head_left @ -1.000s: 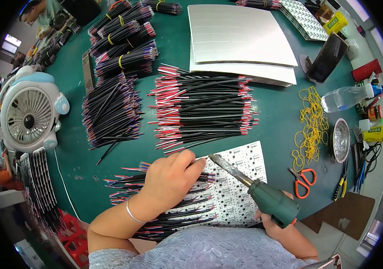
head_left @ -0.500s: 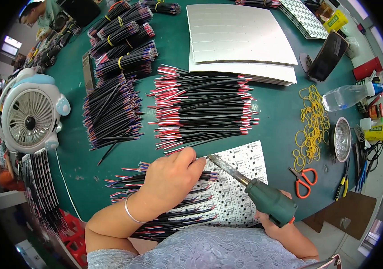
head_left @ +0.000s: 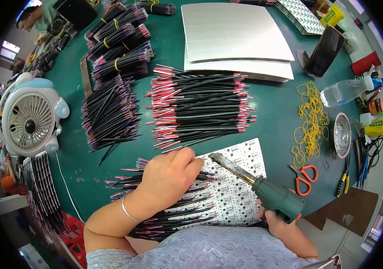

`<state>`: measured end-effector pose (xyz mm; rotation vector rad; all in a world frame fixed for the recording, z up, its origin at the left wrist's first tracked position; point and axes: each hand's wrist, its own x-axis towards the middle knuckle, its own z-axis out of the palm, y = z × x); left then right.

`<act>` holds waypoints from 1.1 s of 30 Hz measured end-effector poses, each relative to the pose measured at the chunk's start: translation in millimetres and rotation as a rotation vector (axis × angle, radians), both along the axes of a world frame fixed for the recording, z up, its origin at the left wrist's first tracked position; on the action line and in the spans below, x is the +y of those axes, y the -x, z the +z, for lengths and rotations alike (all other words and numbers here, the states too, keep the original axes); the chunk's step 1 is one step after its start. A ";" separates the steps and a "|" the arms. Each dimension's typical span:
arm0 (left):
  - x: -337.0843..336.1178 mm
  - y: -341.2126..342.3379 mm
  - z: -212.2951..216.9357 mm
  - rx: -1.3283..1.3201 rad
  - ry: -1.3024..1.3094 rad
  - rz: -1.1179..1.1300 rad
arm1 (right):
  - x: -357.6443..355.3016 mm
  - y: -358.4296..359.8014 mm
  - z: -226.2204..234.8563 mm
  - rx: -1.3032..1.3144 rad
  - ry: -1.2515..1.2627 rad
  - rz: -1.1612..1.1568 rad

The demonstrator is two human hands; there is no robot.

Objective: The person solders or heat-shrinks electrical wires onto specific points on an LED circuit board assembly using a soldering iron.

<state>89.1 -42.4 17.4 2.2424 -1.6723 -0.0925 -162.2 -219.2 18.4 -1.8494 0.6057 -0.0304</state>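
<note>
Green-handled, the soldering iron (head_left: 272,194) sits in the right hand (head_left: 280,225) in the head view, fingers clamped on it, its tip near the left hand (head_left: 167,177) at the upper edge of the white circuit panel (head_left: 227,197). Left thumb and forefinger meet; whether they hold anything, I cannot tell.

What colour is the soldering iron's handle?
The handle is dark green; it shows best in the head view.

Grn soldering iron (head_left: 277,198) tilted over wht PCB sheet (head_left: 235,199), contact unclear.
</note>
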 end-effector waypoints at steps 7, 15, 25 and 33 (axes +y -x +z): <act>-3.9 -7.8 2.8 0.003 -0.019 -0.066 | 7.6 7.6 -11.0 0.002 -0.122 -0.163; -6.4 -6.5 10.4 -0.050 -0.108 -0.088 | -3.0 6.0 -9.7 -0.068 0.297 0.238; -4.8 -5.6 14.1 -0.043 -0.094 -0.097 | -0.3 -3.5 7.6 -0.262 -0.342 -0.354; 7.9 14.1 24.2 0.080 0.031 0.040 | -2.9 6.8 8.0 -0.262 -0.431 -0.325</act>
